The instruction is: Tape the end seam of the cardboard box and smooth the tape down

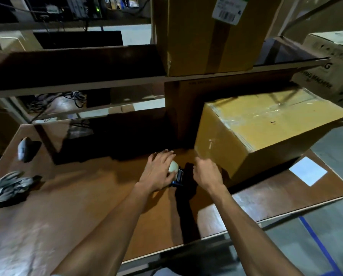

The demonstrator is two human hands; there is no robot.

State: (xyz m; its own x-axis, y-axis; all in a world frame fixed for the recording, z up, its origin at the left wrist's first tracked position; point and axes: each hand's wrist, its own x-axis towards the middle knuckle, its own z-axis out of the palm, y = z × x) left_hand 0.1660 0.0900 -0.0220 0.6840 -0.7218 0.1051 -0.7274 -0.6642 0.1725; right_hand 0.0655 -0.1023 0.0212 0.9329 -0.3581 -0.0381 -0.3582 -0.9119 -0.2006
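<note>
A yellow-brown cardboard box point(266, 132) lies on the wooden table point(67, 206) at the right, with clear tape along its top seam and down one edge. Its near end face is turned toward me. My left hand point(158, 172) rests over a tape dispenser point(176, 174) with a pale roll and a blue frame, fingers curled around the roll. My right hand point(206, 172) hovers just right of the dispenser, fingers loosely bent, close to the box's lower near corner. Whether it touches the dispenser or a tape end is hidden.
Grey work gloves point(7, 188) lie at the table's left edge, and a small grey-black object point(25, 148) sits behind them. A shelf point(77, 86) with another taped box point(206, 36) hangs above the table's back. A white label point(308, 171) lies on the table at right.
</note>
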